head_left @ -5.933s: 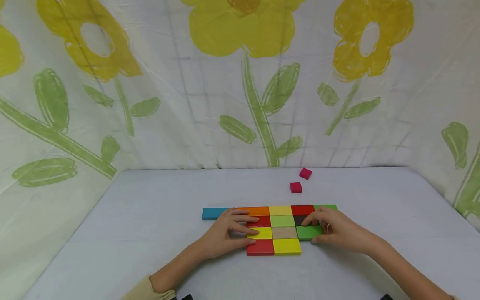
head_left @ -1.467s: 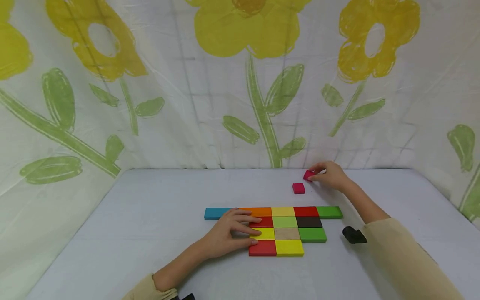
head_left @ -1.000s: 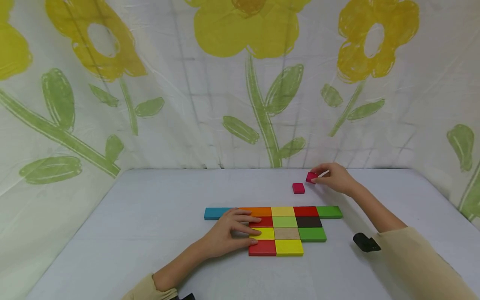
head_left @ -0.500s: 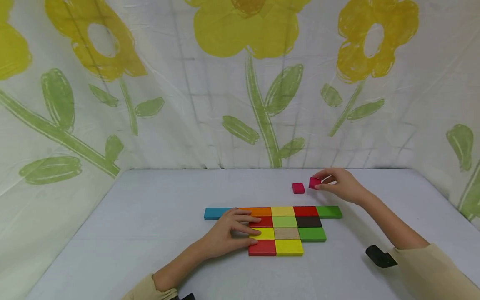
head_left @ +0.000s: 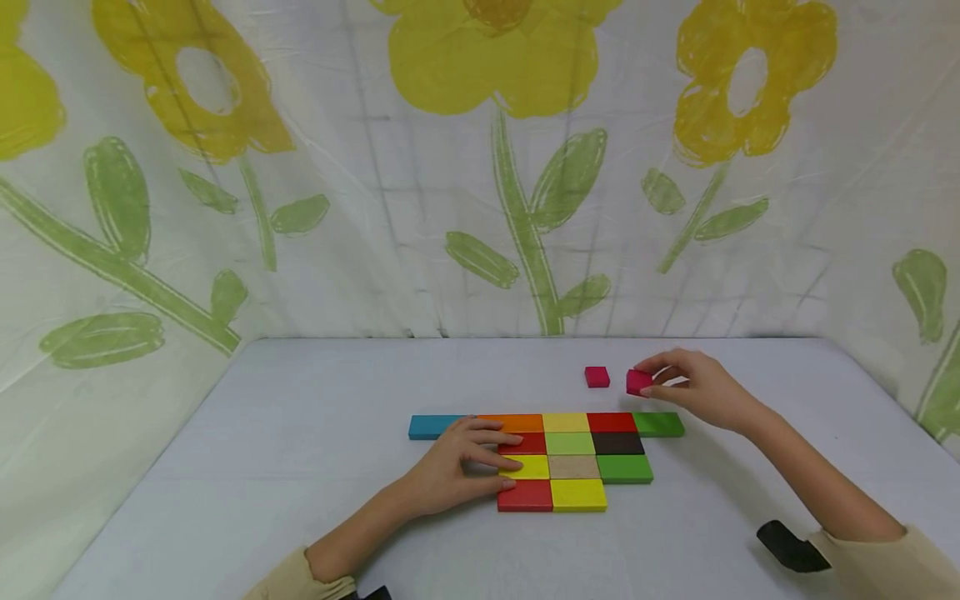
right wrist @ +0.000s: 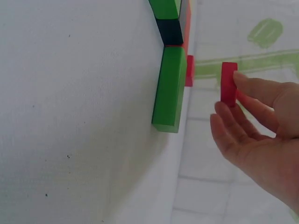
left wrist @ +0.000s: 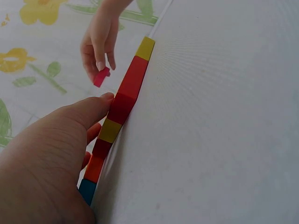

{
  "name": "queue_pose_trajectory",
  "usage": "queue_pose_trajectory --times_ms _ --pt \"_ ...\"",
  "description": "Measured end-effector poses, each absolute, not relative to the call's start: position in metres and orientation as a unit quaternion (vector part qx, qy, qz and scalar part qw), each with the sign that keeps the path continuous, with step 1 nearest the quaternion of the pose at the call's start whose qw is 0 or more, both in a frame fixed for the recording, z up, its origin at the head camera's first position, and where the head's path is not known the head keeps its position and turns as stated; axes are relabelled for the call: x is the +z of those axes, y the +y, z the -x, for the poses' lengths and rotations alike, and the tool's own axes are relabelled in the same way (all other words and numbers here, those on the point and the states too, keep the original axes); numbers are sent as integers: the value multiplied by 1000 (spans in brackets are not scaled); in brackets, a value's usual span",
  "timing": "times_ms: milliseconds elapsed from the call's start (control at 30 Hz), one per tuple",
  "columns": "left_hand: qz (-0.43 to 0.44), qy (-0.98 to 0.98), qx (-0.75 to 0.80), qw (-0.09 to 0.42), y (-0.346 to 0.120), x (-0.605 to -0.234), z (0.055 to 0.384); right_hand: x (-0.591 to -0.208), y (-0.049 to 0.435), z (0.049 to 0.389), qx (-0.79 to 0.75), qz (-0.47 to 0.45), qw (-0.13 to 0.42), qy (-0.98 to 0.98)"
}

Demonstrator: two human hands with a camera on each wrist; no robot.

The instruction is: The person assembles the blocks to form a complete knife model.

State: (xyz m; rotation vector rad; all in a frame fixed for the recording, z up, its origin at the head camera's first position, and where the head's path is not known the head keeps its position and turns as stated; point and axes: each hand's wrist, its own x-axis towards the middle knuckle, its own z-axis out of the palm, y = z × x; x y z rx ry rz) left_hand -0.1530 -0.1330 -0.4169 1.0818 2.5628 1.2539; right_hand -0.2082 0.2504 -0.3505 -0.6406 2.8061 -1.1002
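Note:
My right hand (head_left: 697, 388) pinches a small crimson square block (head_left: 638, 382) between thumb and fingers, held above the table behind the block layout. In the right wrist view that block (right wrist: 228, 84) is clear of the table. A second crimson block (head_left: 597, 377) lies just left of it. My left hand (head_left: 450, 471) rests with fingers spread on the left end of the layout, touching a dark red block (head_left: 531, 443), a yellow block (head_left: 536, 467) and a red block (head_left: 525, 498). Part of the orange block (head_left: 513, 423) is hidden beneath it.
Flat coloured blocks lie edge to edge in rows. The back row runs from a blue block (head_left: 433, 427) to a green block (head_left: 658, 424); a yellow block (head_left: 579, 496) ends the front row. Behind the white table (head_left: 300, 400) hangs a flower-printed curtain (head_left: 337, 250).
My right hand left the layout, picked up the farther crimson block and has carried it nearer and slightly right. The left hand keeps its place on the blocks.

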Motion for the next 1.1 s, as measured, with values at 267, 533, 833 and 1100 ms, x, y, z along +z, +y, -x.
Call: queue_pose_trajectory --times_ms 267,533,833,1100 --pt "-354 839 411 43 -133 -417 153 -352 253 193 -359 219 26 907" --pt "-355 840 409 38 -133 -418 153 -354 256 180 -362 234 18 902" --pt "-359 838 409 38 -133 -417 154 -360 257 172 -363 239 23 900" --pt "-356 840 408 39 -133 -416 153 -364 261 168 -360 247 33 899"
